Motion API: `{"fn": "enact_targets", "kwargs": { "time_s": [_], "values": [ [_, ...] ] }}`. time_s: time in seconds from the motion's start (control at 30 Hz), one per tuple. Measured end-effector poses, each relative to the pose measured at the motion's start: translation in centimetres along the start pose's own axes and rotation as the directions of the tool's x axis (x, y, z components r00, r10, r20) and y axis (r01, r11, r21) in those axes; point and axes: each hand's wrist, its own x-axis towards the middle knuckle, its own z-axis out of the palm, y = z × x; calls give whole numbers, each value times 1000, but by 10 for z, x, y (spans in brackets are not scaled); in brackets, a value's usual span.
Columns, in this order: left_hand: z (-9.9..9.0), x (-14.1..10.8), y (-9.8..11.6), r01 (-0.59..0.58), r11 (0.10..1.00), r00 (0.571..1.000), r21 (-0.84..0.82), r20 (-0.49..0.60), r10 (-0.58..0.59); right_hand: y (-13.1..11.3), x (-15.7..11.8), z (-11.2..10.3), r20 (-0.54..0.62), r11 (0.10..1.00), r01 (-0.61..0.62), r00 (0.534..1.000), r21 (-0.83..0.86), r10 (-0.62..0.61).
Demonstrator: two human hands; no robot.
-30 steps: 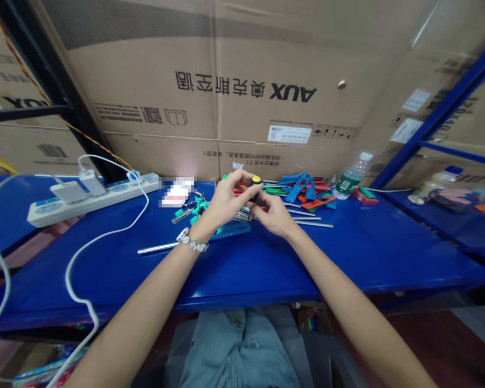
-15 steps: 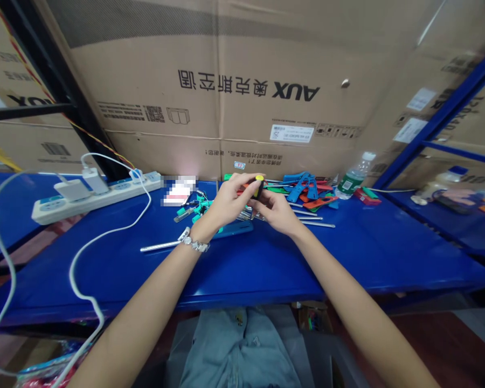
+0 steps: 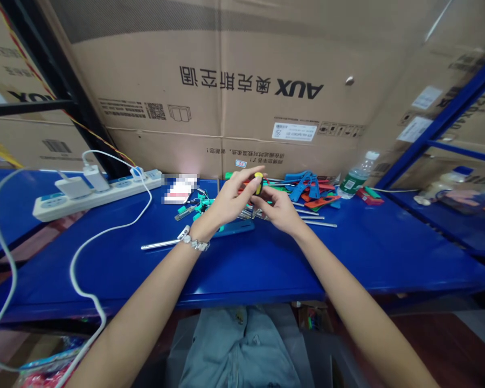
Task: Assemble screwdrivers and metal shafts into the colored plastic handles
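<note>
A black-and-yellow tool handle (image 3: pixel 259 178), its round yellow end tilted up, is pinched between the thumb and fingers of my left hand (image 3: pixel 233 198). Just below it, my right hand (image 3: pixel 279 209) has its fingers closed at the lower end of the handle; what exactly they grip is hidden. Under and behind both hands lies a pile of tools. Teal-handled tools (image 3: pixel 202 202) lie on the left, and blue tools (image 3: pixel 307 184) and orange ones (image 3: pixel 322 201) on the right. A long blue tool (image 3: pixel 236 229) rests below my left wrist, beside a metal rod (image 3: pixel 159 245).
A white power strip (image 3: pixel 99 194) with plugged chargers and a loose white cable (image 3: pixel 83 293) occupies the left of the blue table (image 3: pixel 262 269). A water bottle (image 3: pixel 354 175) and a small red box (image 3: pixel 369 197) stand at right. A large cardboard box (image 3: pixel 234 118) closes off the back.
The handle has tipped slightly between my hands, and my left fingers have lifted and stretched a little over it. My view has shifted slightly; the tools on the table stay put.
</note>
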Motion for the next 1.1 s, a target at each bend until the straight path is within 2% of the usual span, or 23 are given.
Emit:
{"fn": "enact_targets", "kwargs": {
  "time_s": [0.07, 0.13, 0.27, 0.33, 0.4, 0.47, 0.57, 0.63, 0.73, 0.83, 0.93, 1.03, 1.1],
  "values": [
    [-2, 0, 0, 7, 1000, 1000, -15, 6, -7, -2, -1, -1, 67, 1000, -6, 998, -6, 7],
    [-1, 1, -1, 9, 1000, 999, -2, -45, -9, 1, -2, 2, 52, 999, 23, 998, -32, -22],
    [6, 4, -1, 25, 996, 983, 86, -185, -8, 12, 1, 13, -198, 993, 61, 977, -102, -80],
    [8, 4, -1, 28, 991, 979, 134, -202, 0, 15, 2, 14, -257, 996, 37, 965, -85, -58],
    [7, 3, 0, 8, 991, 989, 137, -148, 13, 12, 2, 11, -192, 999, 17, 981, -38, -24],
    [4, 0, 1, -16, 995, 998, 98, -56, 22, 7, 1, 6, -65, 1000, 4, 998, 4, -4],
    [0, -1, 1, -21, 998, 1000, 53, 17, 21, 0, -2, 1, 69, 1000, 14, 998, 6, -14],
    [0, 0, 0, -9, 999, 1000, 44, -26, 10, 1, -3, 3, 56, 997, 55, 997, -51, -52],
    [5, 3, -1, 27, 998, 990, 49, -140, -20, 9, -1, 10, -111, 986, 89, 988, -140, -105],
    [9, 4, 1, 53, 988, 975, 148, -220, -20, 16, 1, 14, -234, 991, 61, 968, -121, -88],
    [7, 2, 3, 14, 978, 983, 209, -180, 25, 13, 1, 10, -135, 998, 35, 990, -61, -43],
    [1, -1, 3, -56, 990, 998, 130, -33, 60, 5, -1, 2, 9, 1000, -2, 1000, -19, 2],
    [-2, -1, 2, -53, 995, 999, 81, -4, 53, 3, -3, 1, 42, 1000, -15, 999, -24, 16]
  ]
}}
